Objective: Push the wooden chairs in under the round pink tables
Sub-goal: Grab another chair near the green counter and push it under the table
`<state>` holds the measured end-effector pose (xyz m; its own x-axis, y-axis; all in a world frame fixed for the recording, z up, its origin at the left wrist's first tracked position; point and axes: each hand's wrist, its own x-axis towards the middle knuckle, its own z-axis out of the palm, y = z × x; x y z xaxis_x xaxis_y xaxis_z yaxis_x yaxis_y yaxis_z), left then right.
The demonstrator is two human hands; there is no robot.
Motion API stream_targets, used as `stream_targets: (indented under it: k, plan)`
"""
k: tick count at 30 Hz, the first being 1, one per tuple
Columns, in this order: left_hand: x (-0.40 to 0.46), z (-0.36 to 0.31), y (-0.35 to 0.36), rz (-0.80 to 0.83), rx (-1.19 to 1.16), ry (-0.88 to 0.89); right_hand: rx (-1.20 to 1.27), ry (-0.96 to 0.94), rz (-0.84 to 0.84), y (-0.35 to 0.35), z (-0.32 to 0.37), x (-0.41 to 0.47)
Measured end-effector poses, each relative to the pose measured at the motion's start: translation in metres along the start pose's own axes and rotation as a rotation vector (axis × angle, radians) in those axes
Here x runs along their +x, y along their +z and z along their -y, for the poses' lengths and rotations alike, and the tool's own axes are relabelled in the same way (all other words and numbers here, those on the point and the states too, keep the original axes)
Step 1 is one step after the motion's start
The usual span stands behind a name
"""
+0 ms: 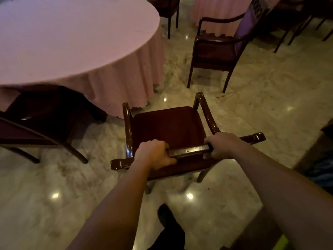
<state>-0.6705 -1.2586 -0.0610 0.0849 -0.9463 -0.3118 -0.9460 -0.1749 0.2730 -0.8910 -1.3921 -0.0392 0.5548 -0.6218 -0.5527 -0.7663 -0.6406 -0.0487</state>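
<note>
both hands grip chair backrest; legs mostly hidden

Bare marble floor is left between the gripped chair and the pink table, flanked by a chair tucked at left and another standing at right.
</note>
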Motion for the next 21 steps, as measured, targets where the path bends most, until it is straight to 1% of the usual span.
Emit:
stream_targets:
  k: [5, 11, 21]
  plan:
    - [0.042, 0.025, -0.021, 0.000, -0.035, -0.074, -0.072, -0.071, -0.081, -0.028, -0.003, 0.050]
    - [0.085, 0.048, -0.036, 0.028, -0.043, -0.160, -0.130, -0.152, -0.099, -0.058, -0.009, 0.098]
    - [0.129, 0.059, -0.057, 0.015, -0.137, -0.314, -0.183, -0.273, -0.005, -0.109, -0.019, 0.161]
